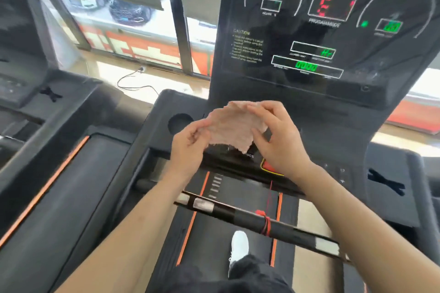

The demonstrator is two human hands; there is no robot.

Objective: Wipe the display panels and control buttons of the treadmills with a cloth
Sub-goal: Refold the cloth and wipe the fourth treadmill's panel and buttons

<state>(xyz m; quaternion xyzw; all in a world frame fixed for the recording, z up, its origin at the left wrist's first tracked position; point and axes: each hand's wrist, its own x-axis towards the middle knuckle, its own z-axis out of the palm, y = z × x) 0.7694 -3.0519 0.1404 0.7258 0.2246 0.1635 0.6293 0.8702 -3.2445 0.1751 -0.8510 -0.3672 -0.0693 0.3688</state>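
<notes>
**Cloth held over a powered console**

The cloth (234,126), pale pink and limp, is held in the air between both hands, just above the lower console and below the display panel (321,31); neither surface appears to be touched by it. Its left edge is pinched by the left hand (190,145), and its right edge is gripped by the curled fingers of the right hand (278,135).

The display is lit in red and green, so the machine is judged to be powered. A white shoe (239,244) is seen on the belt (214,233). If the control buttons (334,171) are pressed hard through the cloth, the belt could be started underfoot. The red stop button (271,169), partly hidden behind the right wrist, could be triggered in the same way. The red safety cord (270,194) hanging below could be snagged by a trailing corner and pulled out. A bunched cloth would likely leave streaks on the glossy panel.
</notes>
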